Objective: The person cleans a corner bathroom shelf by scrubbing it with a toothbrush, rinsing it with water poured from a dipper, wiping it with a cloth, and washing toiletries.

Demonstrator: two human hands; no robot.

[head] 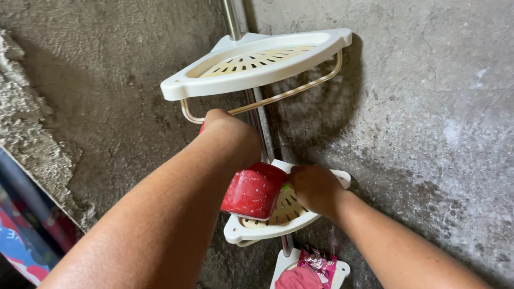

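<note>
The left hand (232,134) has its grip closed around a red cup (253,190), tilted above the middle shelf (245,228). Just right of that grip, the right hand (315,187) rests on the shelf; how far its fingers are curled cannot be told.

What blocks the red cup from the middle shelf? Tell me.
Nothing visible. The left hand holds the red cup tilted right over the middle shelf, touching or nearly so. The right hand rests on the shelf beside it, not under it.
</note>
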